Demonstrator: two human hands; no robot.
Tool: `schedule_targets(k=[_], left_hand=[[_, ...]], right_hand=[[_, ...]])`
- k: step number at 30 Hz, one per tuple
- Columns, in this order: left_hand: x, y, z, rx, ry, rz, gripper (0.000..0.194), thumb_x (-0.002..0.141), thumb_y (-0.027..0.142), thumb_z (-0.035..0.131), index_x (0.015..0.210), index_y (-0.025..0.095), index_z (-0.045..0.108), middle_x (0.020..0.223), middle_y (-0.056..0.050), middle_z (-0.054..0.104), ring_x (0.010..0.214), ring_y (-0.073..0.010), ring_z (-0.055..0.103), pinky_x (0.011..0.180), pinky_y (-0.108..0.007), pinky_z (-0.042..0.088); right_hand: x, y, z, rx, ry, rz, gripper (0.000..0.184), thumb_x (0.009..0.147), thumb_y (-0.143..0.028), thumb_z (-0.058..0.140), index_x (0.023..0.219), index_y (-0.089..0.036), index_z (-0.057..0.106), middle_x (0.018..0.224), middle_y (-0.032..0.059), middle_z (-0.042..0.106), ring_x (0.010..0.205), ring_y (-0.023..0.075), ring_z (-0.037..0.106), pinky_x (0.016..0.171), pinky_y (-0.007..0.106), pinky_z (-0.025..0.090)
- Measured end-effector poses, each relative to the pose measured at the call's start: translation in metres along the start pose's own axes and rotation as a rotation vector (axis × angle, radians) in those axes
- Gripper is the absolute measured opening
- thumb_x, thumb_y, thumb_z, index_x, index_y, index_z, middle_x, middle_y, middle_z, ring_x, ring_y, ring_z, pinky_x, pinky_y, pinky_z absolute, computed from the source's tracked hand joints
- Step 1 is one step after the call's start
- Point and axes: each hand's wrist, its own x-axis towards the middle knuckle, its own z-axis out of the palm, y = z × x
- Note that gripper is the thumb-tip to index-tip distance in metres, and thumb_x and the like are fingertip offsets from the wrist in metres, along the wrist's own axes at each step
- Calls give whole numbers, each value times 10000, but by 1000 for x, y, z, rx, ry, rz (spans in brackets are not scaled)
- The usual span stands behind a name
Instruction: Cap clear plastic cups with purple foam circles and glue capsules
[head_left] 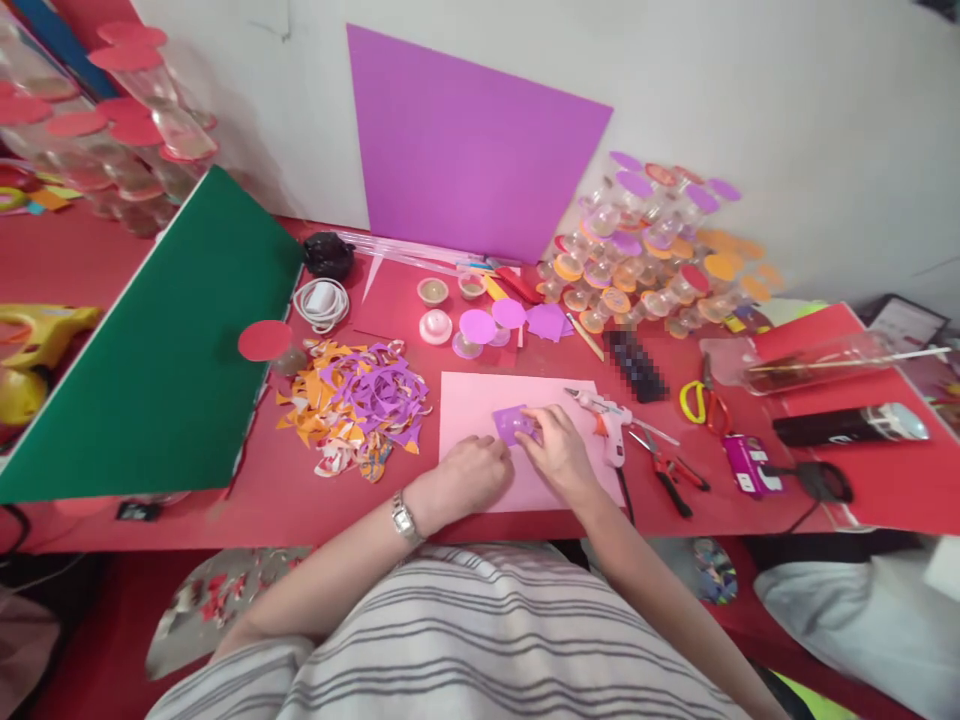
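A small purple paper square [507, 425] lies on a pink sheet [466, 405] in front of me. On the square sits a small clear plastic piece, cup-like in shape, and my right hand [561, 452] pinches it from the right. My left hand [472, 475], with a watch on its wrist, rests curled on the pink sheet just left of the square; what its fingers hold, if anything, is hidden. Beside my right hand, a white and pink glue gun [609, 425] lies on the sheet's right part.
Purple and orange paper scraps [367, 395] heap on the left, before a standing green board [180, 360]. Clear hourglass shapes with coloured discs [637, 250] crowd the back right. Pliers [664, 480], scissors [709, 400] and a black bottle [832, 428] lie right. Another person's sleeve [840, 600] shows lower right.
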Motion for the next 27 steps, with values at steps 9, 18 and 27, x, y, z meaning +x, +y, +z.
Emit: schedule_targets(k=[9,18,27], left_hand=[[-8,23,21,-17,128,-220,193,952,64,530,1037,87,701,1053,-146,710,959,-244,665,832,-358,555],[-5,22,22,-31,96,-264,195,985,120,528,1060,118,709,1060,-119,717,959,-208,666,892,-324,542],[9,-10,-2,-140,70,-290,156,998,186,535,999,178,691,951,-43,703,878,-171,692,795,-268,542]], right_hand=[[13,19,-4,23,-49,-194,183,943,-343,617,1070,-218,655,1007,99,669,904,265,663,836,424,566],[14,22,2,122,-9,-239,176,955,-399,610,1000,-230,631,958,89,653,896,269,656,767,395,549],[9,19,-1,139,-17,-221,209,999,-419,553,1044,-225,618,976,87,647,880,256,647,775,395,546]])
